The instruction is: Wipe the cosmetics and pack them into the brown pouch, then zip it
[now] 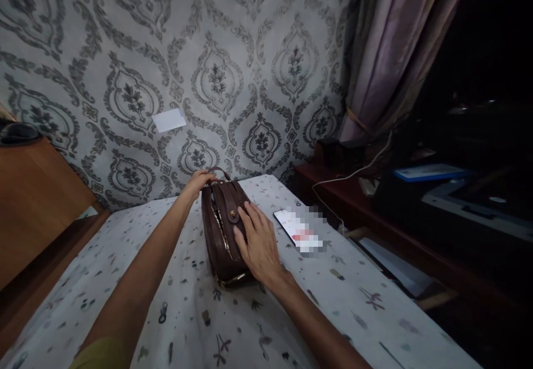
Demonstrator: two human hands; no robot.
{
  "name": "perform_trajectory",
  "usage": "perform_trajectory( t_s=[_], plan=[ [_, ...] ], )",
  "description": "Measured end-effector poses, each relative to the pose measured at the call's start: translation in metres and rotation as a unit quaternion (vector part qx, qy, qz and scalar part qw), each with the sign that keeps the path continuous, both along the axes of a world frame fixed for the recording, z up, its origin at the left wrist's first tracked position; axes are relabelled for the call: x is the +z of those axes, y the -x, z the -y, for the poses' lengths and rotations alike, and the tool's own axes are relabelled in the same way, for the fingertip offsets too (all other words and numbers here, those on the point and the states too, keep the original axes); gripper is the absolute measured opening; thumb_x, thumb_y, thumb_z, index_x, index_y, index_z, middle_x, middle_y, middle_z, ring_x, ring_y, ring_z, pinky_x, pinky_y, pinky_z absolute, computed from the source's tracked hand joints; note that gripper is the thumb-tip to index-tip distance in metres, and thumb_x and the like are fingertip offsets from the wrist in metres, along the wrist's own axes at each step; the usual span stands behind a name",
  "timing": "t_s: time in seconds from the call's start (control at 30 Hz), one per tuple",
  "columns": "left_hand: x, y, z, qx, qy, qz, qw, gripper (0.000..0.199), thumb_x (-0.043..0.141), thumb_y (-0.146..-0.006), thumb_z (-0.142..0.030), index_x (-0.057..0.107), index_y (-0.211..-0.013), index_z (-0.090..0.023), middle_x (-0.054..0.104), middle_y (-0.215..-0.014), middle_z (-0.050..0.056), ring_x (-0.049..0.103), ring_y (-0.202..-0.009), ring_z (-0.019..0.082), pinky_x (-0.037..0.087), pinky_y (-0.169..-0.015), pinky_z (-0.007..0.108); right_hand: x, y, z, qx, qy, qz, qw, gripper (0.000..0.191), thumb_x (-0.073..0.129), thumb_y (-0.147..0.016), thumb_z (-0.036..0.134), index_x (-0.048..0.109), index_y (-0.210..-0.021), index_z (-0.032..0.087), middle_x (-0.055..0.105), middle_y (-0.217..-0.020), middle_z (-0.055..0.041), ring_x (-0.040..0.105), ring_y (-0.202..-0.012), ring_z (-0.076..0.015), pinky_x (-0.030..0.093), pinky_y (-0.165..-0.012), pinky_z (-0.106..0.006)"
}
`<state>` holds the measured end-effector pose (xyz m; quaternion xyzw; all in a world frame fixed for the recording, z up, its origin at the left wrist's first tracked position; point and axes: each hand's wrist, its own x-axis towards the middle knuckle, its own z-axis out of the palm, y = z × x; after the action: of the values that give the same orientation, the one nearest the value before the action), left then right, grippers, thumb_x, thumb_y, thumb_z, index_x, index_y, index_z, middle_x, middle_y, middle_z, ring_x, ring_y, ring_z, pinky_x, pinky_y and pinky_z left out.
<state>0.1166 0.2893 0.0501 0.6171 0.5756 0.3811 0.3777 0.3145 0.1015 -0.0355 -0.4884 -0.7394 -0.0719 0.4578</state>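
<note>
Steadying appears in hand: left hand (201, 181), grip not discernible, at the handle end of the brown handbag (211, 235), right hand (259, 241) spread loosely atop, clasping nothing; zipper (225, 240) work would require firm bracing.

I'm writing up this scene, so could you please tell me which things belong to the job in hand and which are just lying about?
In hand:
- brown bag, with its gold stud

Just lying about:
- lit phone
- white cable
- blue-edged item, too dim to identify
</note>
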Motion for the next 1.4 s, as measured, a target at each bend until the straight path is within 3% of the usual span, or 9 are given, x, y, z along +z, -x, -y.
perform_trajectory(
  t_s=[0.13, 0.23, 0.53, 0.7, 0.93, 1.13, 1.4],
  plan=[
    [0.017, -0.017, -0.006, -0.057, -0.038, -0.052, 0.996, 0.033, 0.064, -0.094, -0.035, 0.062, -0.12, -0.016, 0.065, -0.119, 0.008, 0.066, -0.101, 0.021, 0.058, -0.086, 0.042, -0.001, 0.001, 0.0, -0.015, -0.004, 0.004, 1.0, 0.044, 0.042, -0.1, 0.028, 0.056, -0.138, 0.011, 0.051, -0.147, -0.0144, 0.043, -0.137, -0.0291, 0.041, -0.11, -0.049],
    [0.021, -0.03, -0.012, -0.088, -0.059, -0.09, 0.99, 0.03, 0.064, -0.094, -0.035, 0.063, -0.117, -0.015, 0.066, -0.117, 0.008, 0.066, -0.101, 0.021, 0.058, -0.086, 0.042, -0.001, 0.001, 0.001, -0.018, -0.005, 0.007, 1.0, 0.044, 0.041, -0.101, 0.029, 0.056, -0.138, 0.011, 0.05, -0.148, -0.0139, 0.043, -0.137, -0.0286, 0.04, -0.111, -0.047],
    [0.011, -0.04, -0.018, -0.06, -0.122, -0.159, 0.978, 0.033, 0.063, -0.094, -0.038, 0.062, -0.119, -0.015, 0.066, -0.117, 0.008, 0.066, -0.098, 0.021, 0.058, -0.084, 0.041, 0.004, 0.0, 0.003, -0.014, 0.009, 0.007, 1.0, 0.044, 0.042, -0.101, 0.029, 0.055, -0.139, 0.013, 0.053, -0.145, -0.0139, 0.044, -0.136, -0.0281, 0.039, -0.11, -0.047],
    [0.009, -0.039, -0.011, -0.084, -0.154, -0.16, 0.971, 0.031, 0.063, -0.094, -0.038, 0.063, -0.115, -0.015, 0.067, -0.113, 0.007, 0.067, -0.095, 0.02, 0.058, -0.082, 0.04, 0.004, 0.001, 0.004, -0.02, 0.006, 0.009, 1.0, 0.043, 0.041, -0.101, 0.029, 0.056, -0.138, 0.011, 0.053, -0.145, -0.0136, 0.044, -0.136, -0.0284, 0.04, -0.109, -0.046],
    [0.01, -0.01, -0.011, -0.103, -0.162, -0.148, 0.97, 0.03, 0.063, -0.094, -0.037, 0.064, -0.114, -0.015, 0.067, -0.113, 0.007, 0.067, -0.097, 0.02, 0.058, -0.084, 0.041, 0.002, -0.001, 0.003, -0.018, -0.005, 0.007, 1.0, 0.043, 0.042, -0.101, 0.029, 0.056, -0.138, 0.011, 0.054, -0.144, -0.0137, 0.045, -0.135, -0.0287, 0.04, -0.109, -0.047],
    [-0.002, 0.026, -0.007, -0.068, -0.145, -0.14, 0.977, 0.035, 0.063, -0.094, -0.038, 0.061, -0.122, -0.016, 0.064, -0.121, 0.009, 0.066, -0.102, 0.023, 0.058, -0.086, 0.043, 0.001, 0.0, 0.002, -0.017, -0.015, 0.007, 1.0, 0.043, 0.043, -0.101, 0.029, 0.057, -0.137, 0.01, 0.054, -0.144, -0.0138, 0.045, -0.134, -0.0291, 0.04, -0.109, -0.047],
    [-0.018, 0.023, -0.002, 0.004, -0.195, -0.124, 0.973, 0.037, 0.063, -0.094, -0.038, 0.061, -0.123, -0.016, 0.064, -0.123, 0.008, 0.065, -0.104, 0.024, 0.058, -0.087, 0.043, 0.0, 0.001, 0.001, -0.021, -0.014, 0.008, 1.0, 0.043, 0.041, -0.101, 0.029, 0.057, -0.137, 0.01, 0.054, -0.145, -0.0129, 0.045, -0.135, -0.029, 0.041, -0.109, -0.048]
  ],
)
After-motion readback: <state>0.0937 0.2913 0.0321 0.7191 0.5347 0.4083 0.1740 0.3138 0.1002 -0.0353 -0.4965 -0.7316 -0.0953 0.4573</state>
